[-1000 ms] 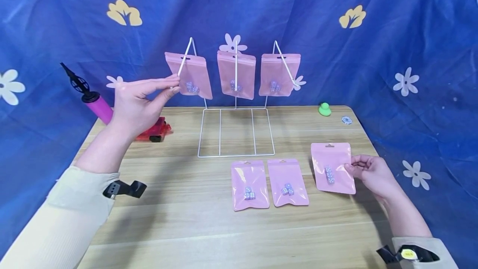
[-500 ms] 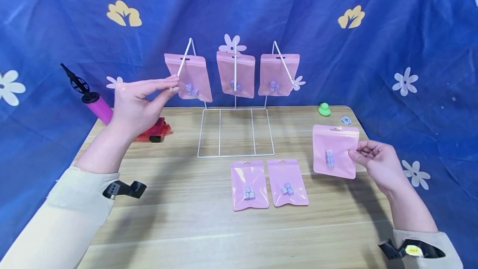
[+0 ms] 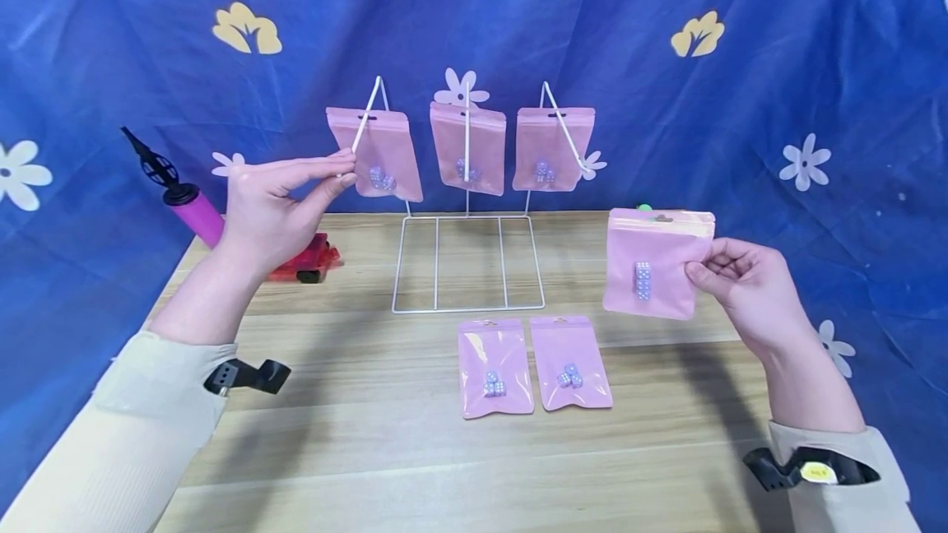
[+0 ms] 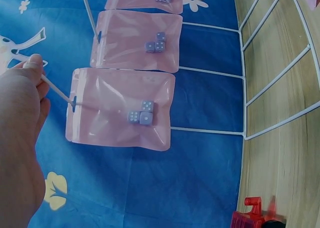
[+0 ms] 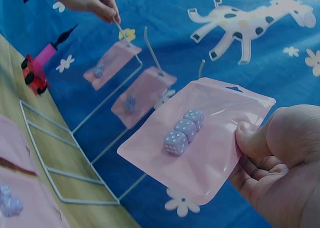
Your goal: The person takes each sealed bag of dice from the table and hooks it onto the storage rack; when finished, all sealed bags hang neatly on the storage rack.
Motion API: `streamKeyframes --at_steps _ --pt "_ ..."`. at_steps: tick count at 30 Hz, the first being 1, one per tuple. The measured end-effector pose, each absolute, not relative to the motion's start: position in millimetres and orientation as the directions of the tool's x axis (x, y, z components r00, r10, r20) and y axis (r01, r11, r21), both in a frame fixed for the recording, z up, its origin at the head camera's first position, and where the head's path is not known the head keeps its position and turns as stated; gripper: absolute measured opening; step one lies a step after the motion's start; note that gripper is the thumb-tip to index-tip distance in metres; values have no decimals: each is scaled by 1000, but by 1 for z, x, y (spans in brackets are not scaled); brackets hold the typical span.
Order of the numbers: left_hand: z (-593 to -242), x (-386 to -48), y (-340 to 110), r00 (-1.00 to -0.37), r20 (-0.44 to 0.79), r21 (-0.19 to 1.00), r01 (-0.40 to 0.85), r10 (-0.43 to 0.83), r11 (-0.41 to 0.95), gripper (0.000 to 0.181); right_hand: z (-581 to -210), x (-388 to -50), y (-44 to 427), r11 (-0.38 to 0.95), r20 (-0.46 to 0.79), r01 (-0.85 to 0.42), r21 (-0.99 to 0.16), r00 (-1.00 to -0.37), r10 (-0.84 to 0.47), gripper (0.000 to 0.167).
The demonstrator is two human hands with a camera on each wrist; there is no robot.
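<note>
My left hand (image 3: pixel 277 204) pinches the tip of the left prong of a white wire rack (image 3: pixel 468 309). A pink pouch (image 3: pixel 385 146) with dice inside hangs on that prong. The middle prong carries a second pink pouch (image 3: pixel 485 138), the right prong a third pink pouch (image 3: pixel 536 146). My right hand (image 3: pixel 755 290) grips another pink pouch (image 3: pixel 677 270) by its side edge, raised above the table; a column of dice shows through it in the right wrist view (image 5: pixel 185 130). Two more pink pouches lie flat in front of the rack, one pouch (image 3: pixel 485 344) left of the other pouch (image 3: pixel 566 344).
On the left are a red toy vehicle (image 3: pixel 314 257) and a magenta hand pump (image 3: pixel 196 216) with a black nozzle. A green toy (image 3: pixel 644 207) is mostly hidden behind the raised pouch. A blue patterned cloth (image 3: pixel 837 89) hangs behind the wooden table (image 3: pixel 355 434).
My right hand has lifted its pouch up from near the table and slightly leftward, covering the green toy and the round chip. The left hand stays at the prong tip.
</note>
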State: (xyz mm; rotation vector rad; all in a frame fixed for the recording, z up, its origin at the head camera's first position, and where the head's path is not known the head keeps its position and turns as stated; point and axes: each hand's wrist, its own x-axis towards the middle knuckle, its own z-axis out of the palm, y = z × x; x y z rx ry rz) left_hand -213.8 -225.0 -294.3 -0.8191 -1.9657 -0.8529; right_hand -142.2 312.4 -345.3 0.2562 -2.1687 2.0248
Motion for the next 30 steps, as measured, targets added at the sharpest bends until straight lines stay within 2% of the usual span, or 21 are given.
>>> streamKeyframes --at_steps 7,13,30 --pt "-294 -213 -226 -452 861 263 789 235 555 27 -330 -149 293 100 281 -284 -954 -959 -43 13" --pt "-293 -213 -225 -456 860 271 790 231 550 25 -323 -158 277 74 316 -322 -944 -945 -78 13" --pt "-294 -214 -226 -455 857 262 791 244 553 26 -320 -190 243 27 324 -328 -944 -941 -101 9"
